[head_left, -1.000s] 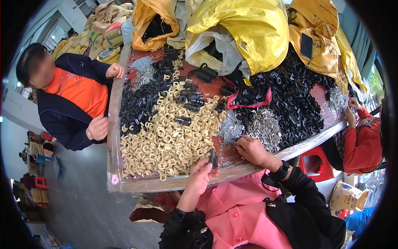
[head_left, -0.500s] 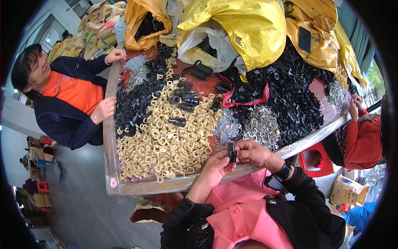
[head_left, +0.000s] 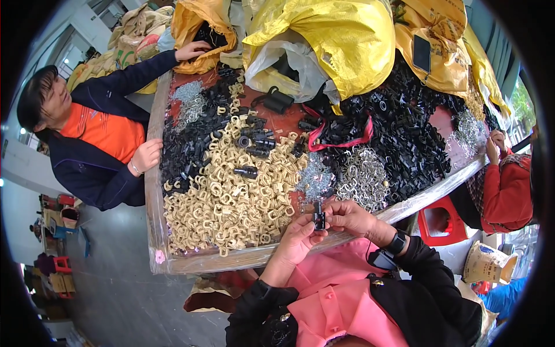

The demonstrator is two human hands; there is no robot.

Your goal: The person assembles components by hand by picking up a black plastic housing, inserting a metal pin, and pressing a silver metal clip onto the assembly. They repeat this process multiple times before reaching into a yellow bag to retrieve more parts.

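Observation:
A small black plastic fitting (head_left: 319, 219) is held upright over the near edge of the table. My left hand (head_left: 299, 236) pinches it from the left, thumb on its side. From the right, the fingers of my right hand (head_left: 354, 218) close on the same fitting; their tips are partly hidden behind it. Just beyond my hands lie a heap of silvery bent metal hooks (head_left: 363, 176) and a pile of tiny bright metal pieces (head_left: 315, 175). Left of them spreads a big heap of beige plastic buckles (head_left: 231, 202).
Black plastic parts (head_left: 407, 136) cover the right of the table, whose wooden rim (head_left: 214, 264) runs before me. Yellow sacks (head_left: 358, 52) stand at the back. A co-worker on the left has one hand (head_left: 193, 50) in an orange sack; another person's hands (head_left: 495, 141) are at right.
The co-worker on the left has moved one hand from the table's corner into the orange sack. In my fingers the black fitting has turned a little; both my hands stay in nearly the same place.

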